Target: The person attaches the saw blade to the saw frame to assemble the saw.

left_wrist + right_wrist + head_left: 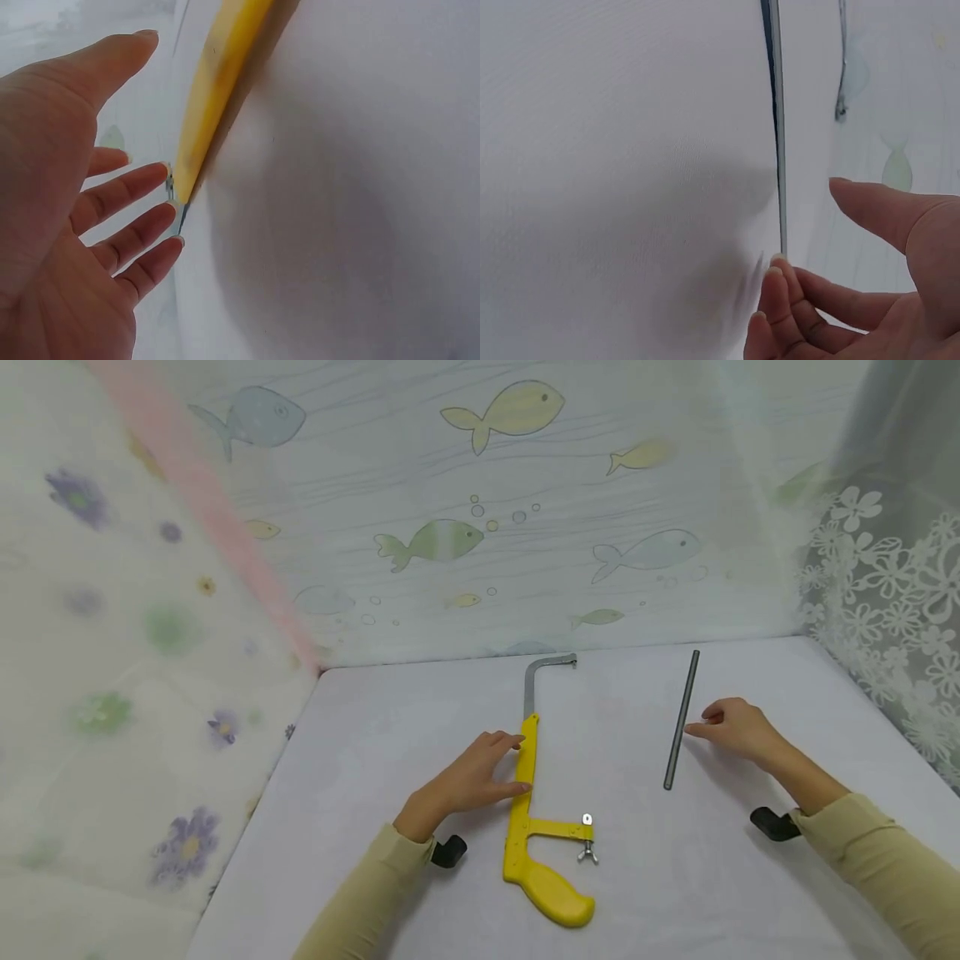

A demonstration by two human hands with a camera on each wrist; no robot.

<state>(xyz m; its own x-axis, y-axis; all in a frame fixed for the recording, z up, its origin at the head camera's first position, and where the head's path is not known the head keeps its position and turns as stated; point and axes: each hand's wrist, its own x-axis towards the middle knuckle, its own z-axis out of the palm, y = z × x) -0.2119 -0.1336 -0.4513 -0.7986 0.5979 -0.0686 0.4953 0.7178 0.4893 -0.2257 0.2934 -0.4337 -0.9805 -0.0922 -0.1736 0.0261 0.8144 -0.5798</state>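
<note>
A yellow hacksaw frame with a grey metal front arm lies on the white cloth, its handle towards me. At its lower arm sits a wing nut. My left hand is at the frame's left side, thumb and fingers spread apart; in the left wrist view the fingertips overlap the far end of the yellow bar. A thin dark grey metal rod lies to the right. Beside it is my right hand, thumb apart from the fingers, with fingertips close to the rod.
The white cloth covers the table. A fish-print curtain hangs behind its far edge, a flowered sheet on the left, and lace on the right. Black wrist mounts show at both sleeves.
</note>
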